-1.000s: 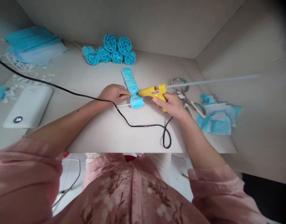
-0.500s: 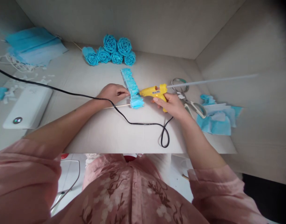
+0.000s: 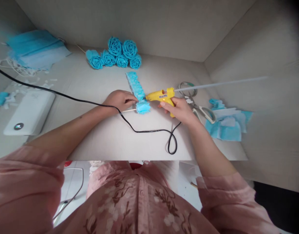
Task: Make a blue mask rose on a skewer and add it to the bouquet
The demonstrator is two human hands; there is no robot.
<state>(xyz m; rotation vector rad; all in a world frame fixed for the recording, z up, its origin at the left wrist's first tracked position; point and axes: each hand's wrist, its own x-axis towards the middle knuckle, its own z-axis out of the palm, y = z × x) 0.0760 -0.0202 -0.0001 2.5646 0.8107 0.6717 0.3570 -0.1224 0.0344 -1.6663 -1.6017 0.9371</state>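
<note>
My right hand (image 3: 177, 110) is wrapped round a yellow glue gun (image 3: 161, 95), and a long clear glue stick (image 3: 220, 84) juts from its back. The gun's nozzle is at the right edge of a blue pleated fabric strip (image 3: 136, 85). At the strip's near end, a blue fabric roll (image 3: 143, 107) sits on a thin wooden stick (image 3: 129, 110). My left hand (image 3: 120, 99) has its fingers pinched together at the strip's left edge, just above the roll. What lies between those fingertips is hard to see.
Several blue fabric roses (image 3: 122, 60) lie at the back. Blue face masks (image 3: 34, 48) and a white power bank (image 3: 30, 110) are at left. Scissors (image 3: 205, 113) and fabric pieces (image 3: 227, 125) lie at right. The gun's black cord (image 3: 73, 97) crosses over my left wrist.
My left hand has shifted slightly right and nearer to me along the strip, toward the roll. The glue gun and my right hand stay in nearly the same place.
</note>
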